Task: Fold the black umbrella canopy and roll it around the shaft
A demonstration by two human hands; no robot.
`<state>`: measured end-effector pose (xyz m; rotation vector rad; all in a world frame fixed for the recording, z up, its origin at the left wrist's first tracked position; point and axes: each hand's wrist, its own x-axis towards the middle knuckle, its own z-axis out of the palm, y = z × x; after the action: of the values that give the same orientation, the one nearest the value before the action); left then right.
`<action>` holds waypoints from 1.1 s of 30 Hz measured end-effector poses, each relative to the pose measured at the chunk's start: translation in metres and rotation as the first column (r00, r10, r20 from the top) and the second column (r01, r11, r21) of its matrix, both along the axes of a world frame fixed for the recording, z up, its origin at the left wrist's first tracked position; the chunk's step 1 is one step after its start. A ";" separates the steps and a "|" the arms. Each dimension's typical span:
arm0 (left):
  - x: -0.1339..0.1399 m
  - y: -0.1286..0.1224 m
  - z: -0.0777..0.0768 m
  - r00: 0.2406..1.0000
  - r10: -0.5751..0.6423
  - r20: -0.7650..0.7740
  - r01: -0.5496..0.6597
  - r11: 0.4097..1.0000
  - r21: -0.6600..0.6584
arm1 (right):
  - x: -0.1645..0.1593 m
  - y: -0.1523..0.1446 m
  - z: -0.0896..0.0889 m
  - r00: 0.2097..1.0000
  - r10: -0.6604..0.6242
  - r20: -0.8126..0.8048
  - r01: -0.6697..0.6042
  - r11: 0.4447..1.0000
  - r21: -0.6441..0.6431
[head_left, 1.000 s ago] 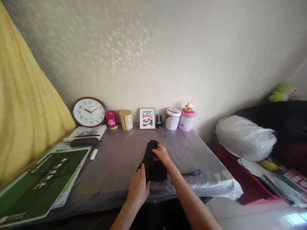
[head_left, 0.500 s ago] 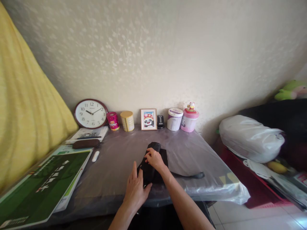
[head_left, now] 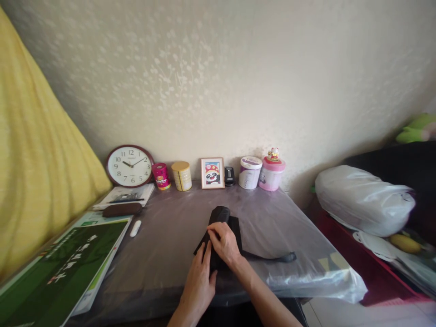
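Observation:
A black folded cloth bundle (head_left: 220,214), with a thick rolled part and a loose flap, lies near the table's front edge. I cannot tell its exact kind. A black strap (head_left: 269,258) trails from it to the right. My right hand (head_left: 225,243) is on top of the bundle, thumb and fingers pinched on its cloth. To its left, my left hand (head_left: 200,277) rests against the bundle's near left side, fingers stretched along the flap and thumb apart. The fingertips of both hands come close together. My hands hide the bundle's middle.
A grey plastic cover (head_left: 163,254) lies over the table. At left are a green book (head_left: 51,272), a brown case (head_left: 121,209) and a small white object (head_left: 135,228). A clock (head_left: 130,166), canisters (head_left: 182,176) and a picture frame (head_left: 213,173) line the wall.
My left hand has moved up and right against the bundle, its fingers closer together. My right hand has come slightly nearer to me. The view has shifted a little.

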<state>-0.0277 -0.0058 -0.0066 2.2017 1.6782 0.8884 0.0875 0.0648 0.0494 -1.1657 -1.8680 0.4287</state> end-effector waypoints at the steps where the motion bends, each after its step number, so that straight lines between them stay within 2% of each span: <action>1: 0.001 0.000 -0.002 1.000 0.002 0.002 -0.002 1.000 0.007 | 0.003 -0.003 -0.002 0.999 0.017 0.041 -0.020 0.997 0.073; 4: 0.002 -0.002 -0.003 1.000 0.005 -0.003 -0.005 1.000 0.013 | 0.009 0.002 -0.011 0.983 0.047 0.175 -0.071 0.989 0.134; 10: 0.004 -0.003 0.006 1.000 0.017 -0.002 -0.018 0.997 -0.076 | 0.014 0.045 -0.024 0.965 0.014 0.261 -0.027 0.999 0.045; 15: 0.005 -0.002 0.013 1.000 0.014 -0.011 -0.016 0.989 -0.144 | 0.017 0.078 -0.022 0.960 -0.079 0.269 0.088 0.996 -0.022; 18: 0.005 -0.002 0.014 1.000 0.016 -0.016 -0.018 0.987 -0.158 | 0.027 0.088 -0.017 0.967 -0.198 0.158 0.218 0.968 -0.122; 21: 0.005 -0.002 0.015 1.000 0.017 -0.020 -0.020 0.990 -0.142 | 0.050 0.086 -0.015 0.935 -0.354 -0.018 0.335 0.899 -0.283; 24: 0.005 -0.003 0.015 1.000 0.014 -0.015 -0.016 0.992 -0.127 | 0.080 0.070 -0.018 0.900 -0.432 -0.065 0.375 0.841 -0.389; 28: 0.005 -0.003 0.015 1.000 0.018 0.002 -0.018 0.993 -0.114 | 0.101 0.041 -0.021 0.888 -0.437 -0.140 0.300 0.784 -0.544; 33: 0.005 -0.004 0.014 1.000 0.007 0.007 -0.006 0.995 -0.098 | 0.091 0.026 -0.019 0.889 -0.401 -0.221 0.194 0.767 -0.612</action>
<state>-0.0232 -0.0094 0.0078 2.1272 1.6892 0.7975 0.1783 0.0905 0.0303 -1.6426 -1.2326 0.9931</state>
